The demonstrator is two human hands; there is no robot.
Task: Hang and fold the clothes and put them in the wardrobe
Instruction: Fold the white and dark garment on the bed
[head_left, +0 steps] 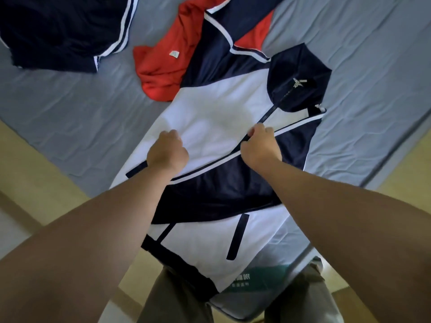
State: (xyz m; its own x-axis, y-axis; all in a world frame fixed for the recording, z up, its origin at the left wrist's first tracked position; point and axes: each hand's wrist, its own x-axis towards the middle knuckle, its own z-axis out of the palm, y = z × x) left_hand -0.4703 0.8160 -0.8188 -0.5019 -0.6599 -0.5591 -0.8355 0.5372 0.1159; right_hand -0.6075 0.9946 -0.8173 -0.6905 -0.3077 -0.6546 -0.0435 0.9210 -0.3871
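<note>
A white and navy zip jacket (217, 117) lies flat on the grey mattress (70, 117), collar pointing to the upper right. Its navy sleeve with a white stripe is folded across the front. My right hand (260, 145) pinches the striped edge of that sleeve near the zipper line. My left hand (168, 151) is curled, with its fingers hidden, over the sleeve's lower end on the white panel; what it grips cannot be seen. The jacket's hem hangs over the near edge of the mattress by my legs.
A crumpled red garment (163, 66) lies beyond the jacket, partly under its other sleeve. A dark navy garment with white stripes (60, 31) sits at the top left. The yellowish floor (30, 173) shows on both sides of the mattress.
</note>
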